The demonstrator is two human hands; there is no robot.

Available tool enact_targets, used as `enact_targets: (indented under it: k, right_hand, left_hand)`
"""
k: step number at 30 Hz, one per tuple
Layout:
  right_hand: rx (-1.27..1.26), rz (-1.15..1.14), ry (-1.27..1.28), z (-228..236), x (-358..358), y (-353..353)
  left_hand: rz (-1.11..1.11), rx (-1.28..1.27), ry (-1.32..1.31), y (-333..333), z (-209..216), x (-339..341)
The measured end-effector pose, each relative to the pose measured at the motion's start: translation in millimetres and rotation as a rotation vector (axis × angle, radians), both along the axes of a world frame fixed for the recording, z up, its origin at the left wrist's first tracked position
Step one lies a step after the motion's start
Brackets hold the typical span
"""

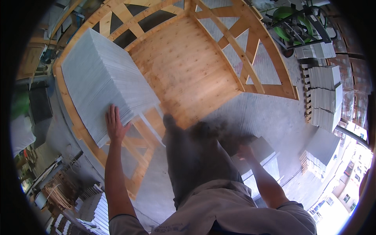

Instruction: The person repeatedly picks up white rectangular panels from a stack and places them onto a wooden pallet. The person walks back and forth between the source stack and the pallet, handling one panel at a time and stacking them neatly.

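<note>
Slates [103,82] lean in 1 big stack inside the wooden crate [188,66]. Left hand [114,124] lies flat and open on them; press evenly. Right hand [244,150] is blurry, can't tell.

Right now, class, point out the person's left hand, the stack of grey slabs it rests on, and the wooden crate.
left hand [114,126], head view, back of the hand.
stack of grey slabs [103,78], head view, broad top face.
wooden crate [184,70], head view, bare plank floor.
</note>
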State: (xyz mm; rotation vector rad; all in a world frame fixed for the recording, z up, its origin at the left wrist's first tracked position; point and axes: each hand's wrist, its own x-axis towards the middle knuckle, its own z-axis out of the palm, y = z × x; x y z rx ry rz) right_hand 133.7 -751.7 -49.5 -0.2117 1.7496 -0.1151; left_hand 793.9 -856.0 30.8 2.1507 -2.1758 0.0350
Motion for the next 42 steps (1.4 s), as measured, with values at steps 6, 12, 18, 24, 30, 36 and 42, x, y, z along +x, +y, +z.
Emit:
enact_targets:
  k: [6, 12, 18, 24, 30, 36, 42]
  right_hand:
    - [0.046, -0.282, -0.211, -8.2, -61.2, 49.4]
    - [-0.089, -0.209, -0.147, -14.0, -5.7, 12.4]
    - [-0.197, -0.03, -0.438, -13.3, 121.6, -54.3]
    - [-0.384, 0.466, -0.462, 18.2, 343.0, -126.6]
    - [-0.778, 1.146, -0.103, 48.9, 495.3, -152.0]
    - [-0.618, 1.0, -0.087, 29.0, 535.7, -142.2]
    - [-0.881, 1.191, -0.015, -4.0, 533.9, -132.4]
  left_hand:
    - [-0.014, -0.041, -0.048, 1.4, -7.9, 3.0]
    - [-0.004, -0.007, -0.027, 3.7, -8.0, 3.2]
    - [0.062, -0.015, -0.002, 24.9, -5.6, 13.5]
    - [0.582, -0.235, 0.014, 45.8, -25.3, 65.2]
    - [0.656, -0.266, -0.085, 42.3, -41.0, 77.9]
    - [0.674, -0.238, -0.093, 40.5, -34.9, 79.8]
    - [0.696, -0.235, -0.073, 37.7, -28.7, 78.2]
